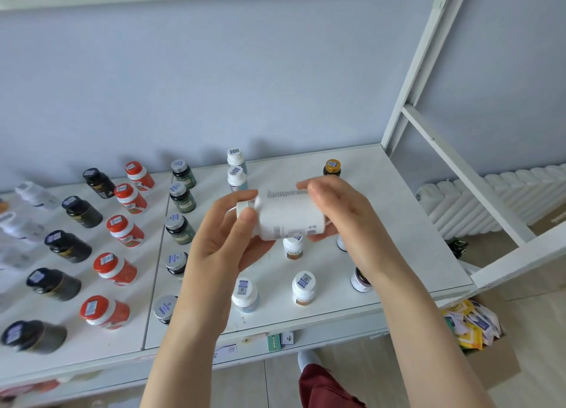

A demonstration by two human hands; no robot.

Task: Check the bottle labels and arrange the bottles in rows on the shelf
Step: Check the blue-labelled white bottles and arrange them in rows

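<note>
I hold a white bottle (288,214) on its side above the white shelf (407,224), printed label facing up. My left hand (226,239) grips its cap end and my right hand (340,214) grips its base end. Below stand rows of bottles: black ones (67,245), red-capped ones (125,230), dark green ones (181,198) and white ones (236,178). A small white bottle (293,248) sits right under the held one. A gold-capped bottle (332,167) stands at the back right, and a dark bottle (360,280) peeks out beside my right forearm.
White shelf posts (428,55) rise at the right with a diagonal brace. A radiator (490,199) lines the wall behind. A cardboard box of packets (471,325) sits on the floor at lower right. More white bottles (33,195) blur at far left.
</note>
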